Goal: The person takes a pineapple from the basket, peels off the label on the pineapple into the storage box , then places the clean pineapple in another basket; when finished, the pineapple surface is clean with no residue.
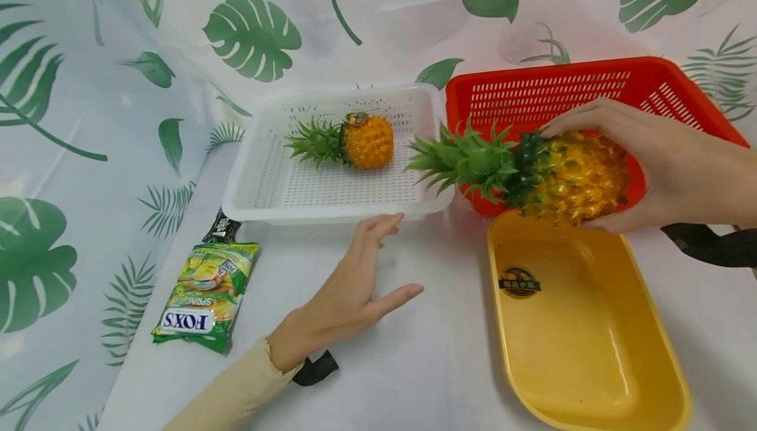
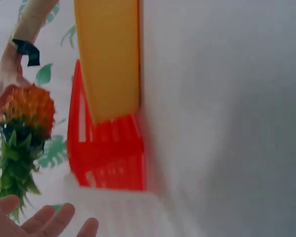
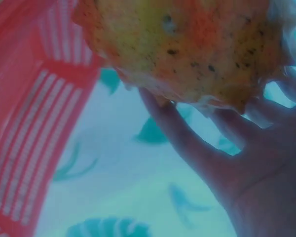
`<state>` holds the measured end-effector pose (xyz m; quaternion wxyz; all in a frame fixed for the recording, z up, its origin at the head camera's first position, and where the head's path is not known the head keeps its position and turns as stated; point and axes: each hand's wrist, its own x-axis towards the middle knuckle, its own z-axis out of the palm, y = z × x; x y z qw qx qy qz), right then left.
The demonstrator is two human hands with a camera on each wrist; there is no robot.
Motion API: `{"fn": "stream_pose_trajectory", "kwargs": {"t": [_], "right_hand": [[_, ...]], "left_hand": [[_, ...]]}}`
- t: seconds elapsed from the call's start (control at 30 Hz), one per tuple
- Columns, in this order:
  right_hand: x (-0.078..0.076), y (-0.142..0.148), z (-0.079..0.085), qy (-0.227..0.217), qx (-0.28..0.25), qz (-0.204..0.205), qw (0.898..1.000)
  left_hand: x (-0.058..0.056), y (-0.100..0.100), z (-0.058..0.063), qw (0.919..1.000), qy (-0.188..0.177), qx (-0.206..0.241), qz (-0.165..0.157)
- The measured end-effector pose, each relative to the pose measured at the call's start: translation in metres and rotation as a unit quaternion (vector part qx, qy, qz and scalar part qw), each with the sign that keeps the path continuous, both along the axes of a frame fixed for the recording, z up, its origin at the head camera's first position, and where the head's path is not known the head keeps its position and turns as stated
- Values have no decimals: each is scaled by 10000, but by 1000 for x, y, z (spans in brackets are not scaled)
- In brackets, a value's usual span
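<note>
Our left hand [image 1: 357,290] is open with nothing in it, and our right hand [image 1: 668,168] grips the big pineapple [image 1: 576,178]. Starting at the left, a green Fox's bag [image 1: 204,286] lies to the left of our left hand, maybe put there so our arm won't bump it. A little black packet [image 1: 221,227] is just past the bag's far end. Next comes the white basket [image 1: 337,213], just ahead of our left fingertips; we can't tell if they touch it. Inside, a small pineapple [image 1: 369,145] lies on its side, probably because it would tip over standing up. Farther right, our right hand has the big pineapple up in the air, thumb on the near side and fingers on the far side. We think we hold the fat, bumpy part because the leaves would bend. The leaves point left, toward the white basket. Behind and under our right hand is the red basket [image 1: 550,96]. Nearer to us than that hand, the yellow tub [image 1: 568,332] sits on the worktop [image 1: 437,352], its far end beside the red basket.
</note>
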<state>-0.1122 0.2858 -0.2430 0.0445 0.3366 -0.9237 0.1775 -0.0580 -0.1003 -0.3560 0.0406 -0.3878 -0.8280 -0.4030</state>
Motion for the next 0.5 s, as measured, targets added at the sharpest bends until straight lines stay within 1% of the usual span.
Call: {"fn": "stream_pose_trajectory", "kwargs": {"t": [0.1, 0.17, 0.23, 0.33, 0.43, 0.5], "right_hand": [[-5, 16, -6, 235, -201, -188, 9993], [-9, 25, -10, 299, -271, -384, 9984], [-12, 34, -13, 287, -330, -640, 9970], [-15, 48, -18, 212, -381, -938, 9946], [-16, 59, -21, 201, -366, -1237, 9914], [-15, 65, -23, 166, -365, -1476, 9882]], "left_hand": [[-1, 20, -6, 9987, -405, -154, -284], [-3, 33, -11, 9968, -630, -131, -473], [-6, 46, -16, 9949, -778, -117, -636], [-13, 63, -22, 9943, -750, -75, -749], [-21, 78, -27, 9954, -641, -34, -710], [-26, 87, -28, 9956, -671, 33, -660]]}}
